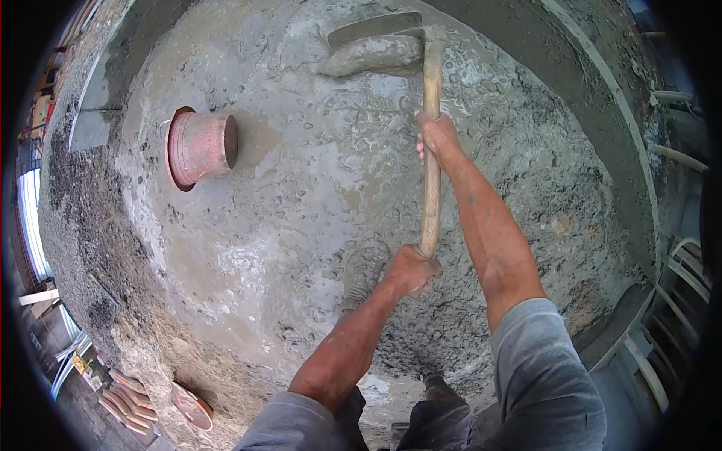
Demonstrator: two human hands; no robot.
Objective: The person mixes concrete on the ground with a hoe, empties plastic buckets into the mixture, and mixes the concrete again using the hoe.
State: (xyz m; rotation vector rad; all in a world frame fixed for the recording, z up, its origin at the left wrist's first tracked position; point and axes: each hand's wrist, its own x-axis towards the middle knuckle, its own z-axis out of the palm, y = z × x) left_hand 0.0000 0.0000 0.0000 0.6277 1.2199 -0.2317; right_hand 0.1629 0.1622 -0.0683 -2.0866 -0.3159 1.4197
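Note:
A hoe with a pale wooden handle is held in both my hands over wet grey concrete. My left hand wraps round the handle's near end. Farther up, closer to the head, my right hand grips the same handle. The broad metal blade is at the far end, pointing left. Against the blade sits a thick lump of wet concrete. Left of the hoe, a pinkish-red bucket lies on its side in the mix.
A low concrete-smeared edge borders the mix on the right. Curved pale bars stand beyond it. At lower left are a reddish round container and several curved wooden pieces. Dry, gritty mix lines the left side.

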